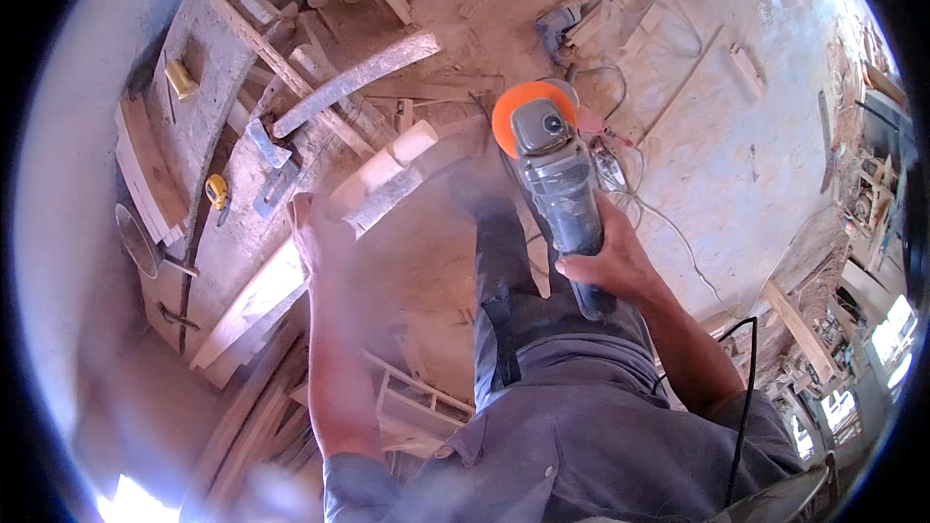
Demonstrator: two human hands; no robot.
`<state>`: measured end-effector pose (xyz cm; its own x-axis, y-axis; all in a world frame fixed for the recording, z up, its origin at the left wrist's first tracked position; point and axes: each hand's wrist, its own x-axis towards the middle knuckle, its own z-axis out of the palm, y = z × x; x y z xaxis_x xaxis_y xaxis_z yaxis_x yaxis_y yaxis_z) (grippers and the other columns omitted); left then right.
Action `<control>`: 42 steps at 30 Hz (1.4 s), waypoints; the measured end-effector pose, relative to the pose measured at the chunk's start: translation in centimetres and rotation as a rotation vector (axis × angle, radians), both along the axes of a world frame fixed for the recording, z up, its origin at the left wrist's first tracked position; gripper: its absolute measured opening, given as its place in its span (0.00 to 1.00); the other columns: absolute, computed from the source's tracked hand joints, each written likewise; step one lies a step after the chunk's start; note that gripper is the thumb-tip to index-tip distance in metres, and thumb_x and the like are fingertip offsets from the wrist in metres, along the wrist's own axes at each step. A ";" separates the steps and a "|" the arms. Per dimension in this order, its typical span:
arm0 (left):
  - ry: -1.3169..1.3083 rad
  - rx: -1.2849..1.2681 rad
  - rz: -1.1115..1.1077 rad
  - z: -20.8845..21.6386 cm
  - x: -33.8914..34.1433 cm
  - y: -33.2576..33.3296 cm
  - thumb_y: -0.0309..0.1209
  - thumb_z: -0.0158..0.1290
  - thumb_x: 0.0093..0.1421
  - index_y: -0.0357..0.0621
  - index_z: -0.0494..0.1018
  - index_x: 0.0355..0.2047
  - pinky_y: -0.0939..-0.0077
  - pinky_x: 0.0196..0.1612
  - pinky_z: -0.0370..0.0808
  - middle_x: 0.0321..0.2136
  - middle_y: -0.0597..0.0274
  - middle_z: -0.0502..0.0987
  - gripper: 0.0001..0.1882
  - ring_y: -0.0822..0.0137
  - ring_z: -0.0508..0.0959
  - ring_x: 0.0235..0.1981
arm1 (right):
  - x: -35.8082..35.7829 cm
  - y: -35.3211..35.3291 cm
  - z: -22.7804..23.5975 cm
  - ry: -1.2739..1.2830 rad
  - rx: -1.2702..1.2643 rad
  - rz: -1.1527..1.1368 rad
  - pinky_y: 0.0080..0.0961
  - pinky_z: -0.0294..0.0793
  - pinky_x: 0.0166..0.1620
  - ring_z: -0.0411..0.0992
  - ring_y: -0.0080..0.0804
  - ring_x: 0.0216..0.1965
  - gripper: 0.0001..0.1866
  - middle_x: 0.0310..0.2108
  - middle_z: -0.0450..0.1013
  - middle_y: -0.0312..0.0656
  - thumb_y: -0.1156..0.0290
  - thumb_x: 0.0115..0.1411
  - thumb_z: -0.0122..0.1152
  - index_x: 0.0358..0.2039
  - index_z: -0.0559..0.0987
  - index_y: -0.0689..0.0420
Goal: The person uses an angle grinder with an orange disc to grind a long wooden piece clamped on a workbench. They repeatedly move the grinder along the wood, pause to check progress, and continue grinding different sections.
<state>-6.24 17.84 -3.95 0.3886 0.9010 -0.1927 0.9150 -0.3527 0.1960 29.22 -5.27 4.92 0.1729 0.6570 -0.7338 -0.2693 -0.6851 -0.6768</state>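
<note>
My right hand (620,252) is wrapped round the dark body of an angle grinder (560,174). Its orange disc (518,116) points away from me, beside the wood and apart from it. My left hand (318,237) grips a long pale piece of wood (257,300) on the workbench, though most of its fingers are hidden. Beyond that hand the wood continues to a rounded end (415,140). An adze-like tool with a curved wooden handle (358,82) and a metal head (268,143) lies further along the bench.
The workbench (208,24) also carries a yellow tape measure (217,191), a yellow cylinder (180,78) and a flat metal plate (276,189). A power drill (557,29), cords (678,232) and offcuts (746,73) lie on the dusty floor. Scrap wood (799,329) is piled at right.
</note>
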 end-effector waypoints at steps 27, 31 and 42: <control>-0.819 -0.414 0.462 3.1 11.1 -14.5 0.35 0.66 0.63 0.36 0.79 0.51 0.59 0.57 0.74 0.41 0.52 0.82 0.20 0.53 0.80 0.45 | -2.6 0.2 -1.9 0.170 0.107 -0.060 0.28 0.76 0.45 0.77 0.26 0.39 0.37 0.40 0.78 0.38 0.66 0.42 0.76 0.55 0.76 0.60; -1.457 -1.411 0.717 7.6 17.5 -16.1 0.53 0.54 0.73 0.35 0.76 0.57 0.67 0.55 0.77 0.44 0.59 0.82 0.30 0.64 0.81 0.47 | -2.5 2.2 0.2 0.218 0.267 -0.088 0.29 0.76 0.51 0.78 0.29 0.45 0.39 0.45 0.79 0.38 0.64 0.41 0.76 0.57 0.76 0.60; -1.908 -1.441 0.804 9.4 20.3 -14.1 0.47 0.56 0.71 0.39 0.74 0.59 0.59 0.58 0.77 0.50 0.54 0.82 0.26 0.58 0.82 0.49 | 0.1 5.1 2.1 0.290 0.313 0.078 0.31 0.75 0.54 0.76 0.31 0.48 0.46 0.48 0.76 0.38 0.61 0.40 0.77 0.62 0.74 0.61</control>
